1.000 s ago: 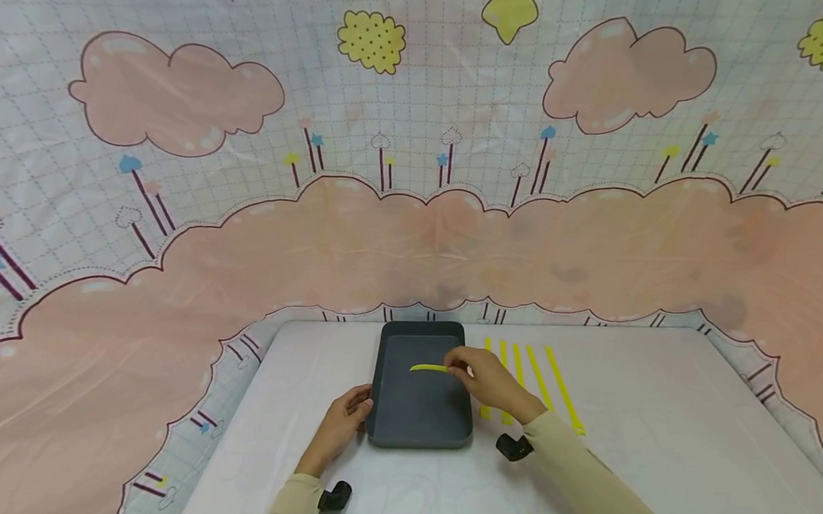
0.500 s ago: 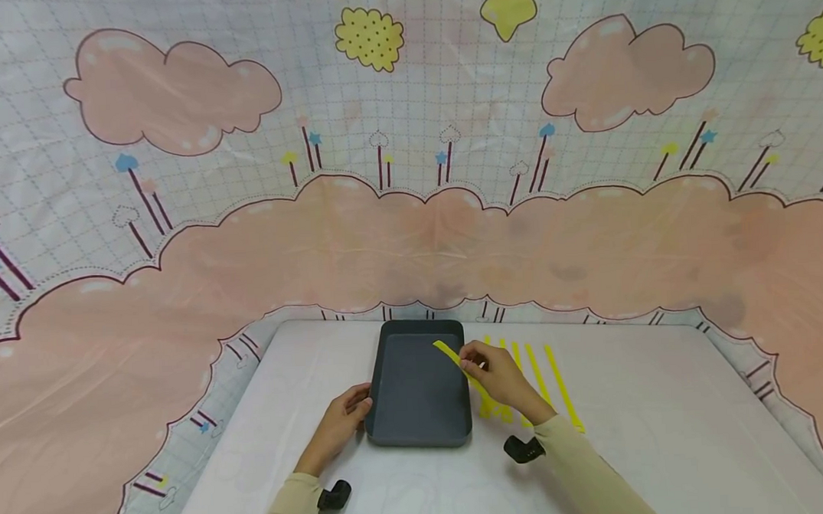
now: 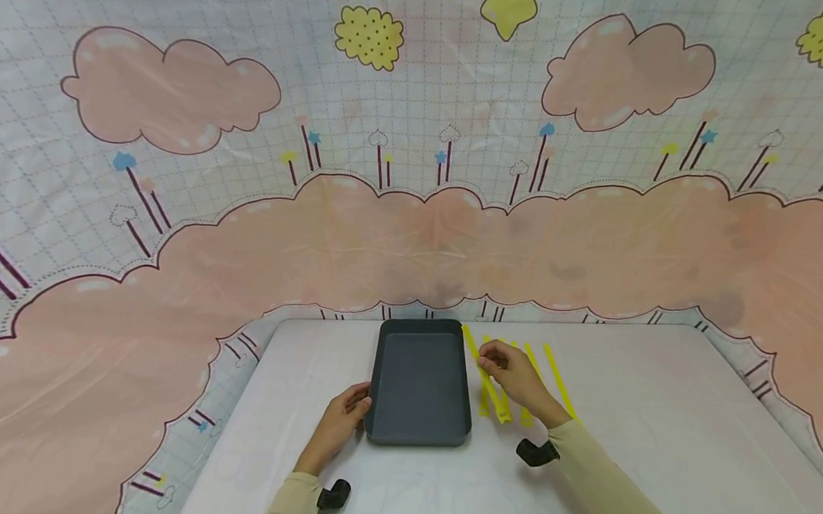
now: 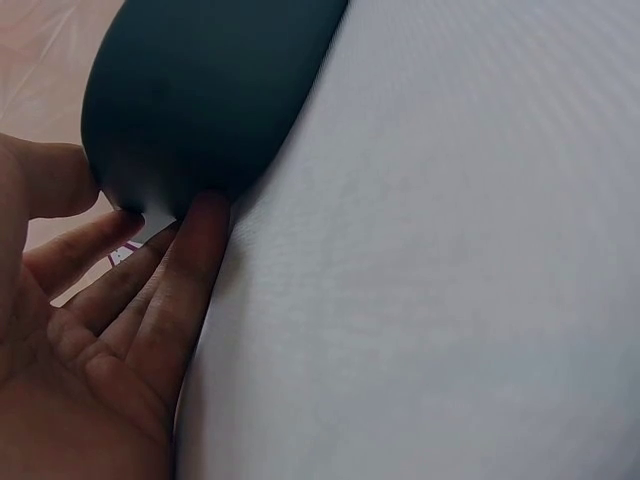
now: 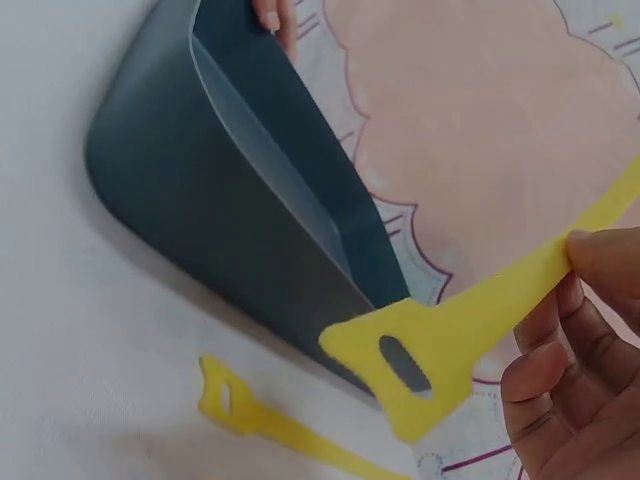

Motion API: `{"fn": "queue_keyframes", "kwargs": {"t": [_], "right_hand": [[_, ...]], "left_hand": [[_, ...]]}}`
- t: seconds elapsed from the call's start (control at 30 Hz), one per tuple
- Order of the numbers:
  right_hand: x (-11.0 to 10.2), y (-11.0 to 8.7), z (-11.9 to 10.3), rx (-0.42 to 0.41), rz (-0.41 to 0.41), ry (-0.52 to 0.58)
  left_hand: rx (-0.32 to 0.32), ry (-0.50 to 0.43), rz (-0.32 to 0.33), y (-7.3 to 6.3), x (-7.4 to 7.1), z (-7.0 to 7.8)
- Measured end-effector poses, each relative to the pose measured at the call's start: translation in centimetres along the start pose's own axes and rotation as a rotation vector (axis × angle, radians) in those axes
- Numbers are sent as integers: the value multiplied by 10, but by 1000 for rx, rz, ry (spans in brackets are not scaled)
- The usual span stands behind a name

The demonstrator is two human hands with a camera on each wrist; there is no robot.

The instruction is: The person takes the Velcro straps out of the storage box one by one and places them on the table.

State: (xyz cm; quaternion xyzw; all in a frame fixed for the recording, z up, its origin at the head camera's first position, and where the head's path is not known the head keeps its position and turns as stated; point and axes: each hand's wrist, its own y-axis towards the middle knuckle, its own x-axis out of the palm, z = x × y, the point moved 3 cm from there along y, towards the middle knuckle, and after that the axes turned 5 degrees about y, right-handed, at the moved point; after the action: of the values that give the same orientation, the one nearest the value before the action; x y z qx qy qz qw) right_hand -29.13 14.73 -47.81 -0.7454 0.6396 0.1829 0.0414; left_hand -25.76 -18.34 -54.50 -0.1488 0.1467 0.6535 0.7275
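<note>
A dark grey rectangular tray (image 3: 417,387) sits on the white table. My left hand (image 3: 336,427) grips its left side; in the left wrist view the thumb and fingertips meet the tray's wall (image 4: 200,100), and the right wrist view has a fingertip over the rim. Just right of the tray, my right hand (image 3: 520,376) pinches a yellow hook-and-loop cable tie (image 5: 510,285) between thumb and fingers. Its wide slotted head points toward the tray in the right wrist view. Below it, another yellow tie (image 5: 270,422) lies flat on the table beside the tray.
Several yellow cable ties lie side by side right of the tray, the outermost tie (image 3: 557,373) beyond my right hand. A cloud-patterned cloth (image 3: 411,249) hangs behind the white table (image 3: 667,430). Black wrist cameras jut inward from both sleeves.
My right hand has moved right, from over the tray to above the row of ties, carrying the cable tie, which has turned from crosswise to lengthwise. The left hand stays on the tray.
</note>
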Motion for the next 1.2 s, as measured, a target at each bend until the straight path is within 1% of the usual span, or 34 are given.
{"fn": "queue_keyframes", "kwargs": {"t": [0.2,0.3,0.53,0.63,0.83,1.03,1.1,1.2], "right_hand": [[-11,-4,6,55,15,31],[-16,-5,10,76,35,40],[-29,-8,20,137,73,67],[-36,-10,23,158,97,79],[-54,-13,27,185,116,90],[-73,-18,32,222,151,90],[-79,-20,33,226,153,81],[-86,-23,36,236,166,77]], "left_hand": [[3,8,3,-2,0,2],[-3,-1,6,-3,0,3],[7,-2,10,-4,0,6],[7,8,6,-3,-1,4],[-4,11,7,0,-3,-2],[22,27,-12,0,-2,-1],[24,25,-10,0,-1,0],[6,10,-5,-1,0,0]]}}
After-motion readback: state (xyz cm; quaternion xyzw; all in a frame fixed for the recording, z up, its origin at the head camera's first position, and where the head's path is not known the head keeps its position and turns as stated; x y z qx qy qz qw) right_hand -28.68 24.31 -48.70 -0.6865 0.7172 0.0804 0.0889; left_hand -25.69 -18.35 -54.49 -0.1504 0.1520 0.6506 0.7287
